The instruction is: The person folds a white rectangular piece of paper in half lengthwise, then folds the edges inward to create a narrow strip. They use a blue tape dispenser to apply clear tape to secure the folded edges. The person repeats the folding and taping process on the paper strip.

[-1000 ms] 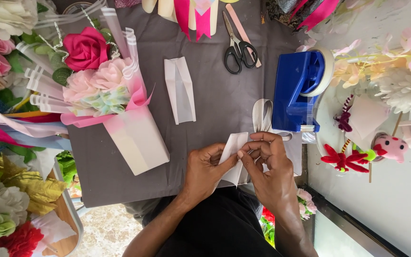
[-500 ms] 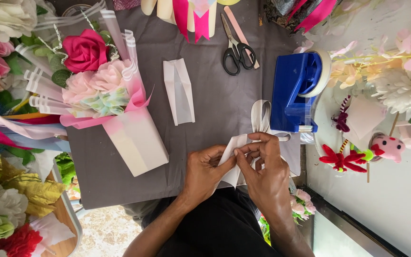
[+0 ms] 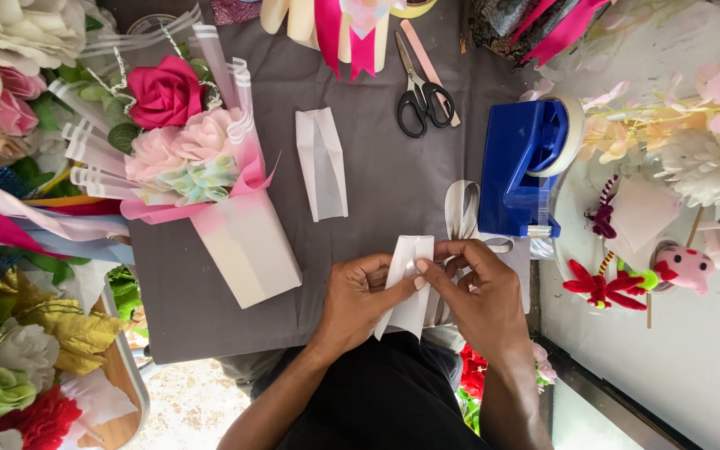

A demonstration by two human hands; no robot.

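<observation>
1. At the far left, a heap of cloth flowers in cream, peach, pink, green, gold and red (image 3: pixel 10 350) crowds the edge of the grey cloth-covered counter (image 3: pixel 377 175). Pink, white and blue ribbons (image 3: pixel 18 217) trail out beneath the upper blooms.

2. Next lies a small bouquet of one deep pink and two pale pink fabric roses in a pink-and-white paper wrap (image 3: pixel 202 183), on its side, its white base pointing toward the person.

3. A folded strip of thin translucent white paper (image 3: pixel 321 163) lies flat by itself on the counter, apart from the bouquet.

4. The left hand (image 3: pixel 358 300) pinches the left edge of a second folded piece of thin white paper (image 3: pixel 410 283), held just above the counter's near edge, in front of the person's body.

5. That held paper looks very light, soft and easily creased, and likely to tear if pulled. It seems best gripped lightly at its folded edges, fingertips close to the crease, rather than in the loose middle.

6. The right hand (image 3: pixel 481 296) meets it from the other side, thumb and forefinger pressed on the top right corner; both hands are closed on the paper, fingertips nearly touching.

7. Above them lie black-handled scissors (image 3: pixel 422 92). Further right, a blue tape dispenser with a clear roll (image 3: pixel 531 162) stands upright, a pale grey ribbon loop (image 3: pixel 461 208) just beside it.

8. At the far right, white and pale pink artificial flowers (image 3: pixel 702 142) and a small pink pig ornament (image 3: pixel 683 267) rest on a white surface.
</observation>
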